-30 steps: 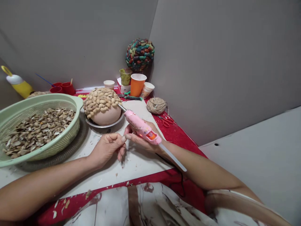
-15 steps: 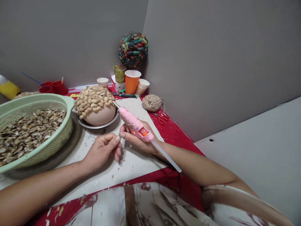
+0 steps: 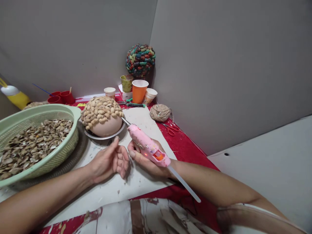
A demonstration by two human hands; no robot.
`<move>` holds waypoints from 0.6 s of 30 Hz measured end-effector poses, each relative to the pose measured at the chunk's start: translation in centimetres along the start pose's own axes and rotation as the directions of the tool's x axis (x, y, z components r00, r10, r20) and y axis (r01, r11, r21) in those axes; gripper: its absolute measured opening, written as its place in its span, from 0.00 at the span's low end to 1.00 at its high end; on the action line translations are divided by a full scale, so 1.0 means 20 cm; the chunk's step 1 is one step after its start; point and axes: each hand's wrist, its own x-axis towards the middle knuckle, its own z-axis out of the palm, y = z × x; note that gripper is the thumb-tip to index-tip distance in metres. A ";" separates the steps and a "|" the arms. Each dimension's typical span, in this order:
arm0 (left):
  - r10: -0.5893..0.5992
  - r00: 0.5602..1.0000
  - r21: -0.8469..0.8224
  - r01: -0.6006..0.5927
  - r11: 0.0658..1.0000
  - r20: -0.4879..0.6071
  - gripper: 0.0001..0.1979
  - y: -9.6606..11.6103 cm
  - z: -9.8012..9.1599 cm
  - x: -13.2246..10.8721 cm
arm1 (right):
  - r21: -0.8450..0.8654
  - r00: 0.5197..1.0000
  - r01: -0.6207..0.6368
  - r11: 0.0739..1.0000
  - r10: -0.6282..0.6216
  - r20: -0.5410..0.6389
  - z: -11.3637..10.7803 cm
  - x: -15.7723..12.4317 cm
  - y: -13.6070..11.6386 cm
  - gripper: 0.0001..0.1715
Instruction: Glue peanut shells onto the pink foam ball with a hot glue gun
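My right hand (image 3: 148, 159) grips a pink hot glue gun (image 3: 146, 143), its metal nozzle pointing away to the upper left. A translucent glue stick (image 3: 185, 185) juts from the gun's back end, and a small orange light glows on its side. Palm turned inward, my left hand (image 3: 112, 161) is open over the white board, thumb raised and fingers loosely curled, with nothing visible in it. Beyond both hands a pale dome (image 3: 107, 126) rests in a shallow metal dish (image 3: 103, 138). Peanut shells (image 3: 102, 109) cover its upper part; the lower front is bare.
At left stands a green basket (image 3: 76, 112) of shell pieces. Behind are red cups (image 3: 67, 97), an orange cup (image 3: 140, 92), paper cups (image 3: 110, 92), pliers (image 3: 136, 105) and a colourful ball (image 3: 140, 60). Twine (image 3: 160, 112) and red-handled scissors (image 3: 172, 129) lie right of the white board (image 3: 136, 117).
My left hand has parted from my right fingertips and opened, its thumb lifting. The glue gun stays in my right hand, and the whole view has shifted slightly.
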 end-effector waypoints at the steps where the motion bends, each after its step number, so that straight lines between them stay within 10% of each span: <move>1: 0.014 1.000 -0.033 -0.014 0.999 -0.008 0.29 0.02 0.00 0.00 | -0.019 1.000 -0.004 1.000 0.004 -0.019 0.00 0.00 0.00 0.14; 18: -0.021 1.000 0.072 0.022 0.997 -0.011 0.24 -0.01 0.02 0.00 | 0.120 0.998 -0.003 0.993 0.010 -0.059 -0.03 0.06 0.06 0.19</move>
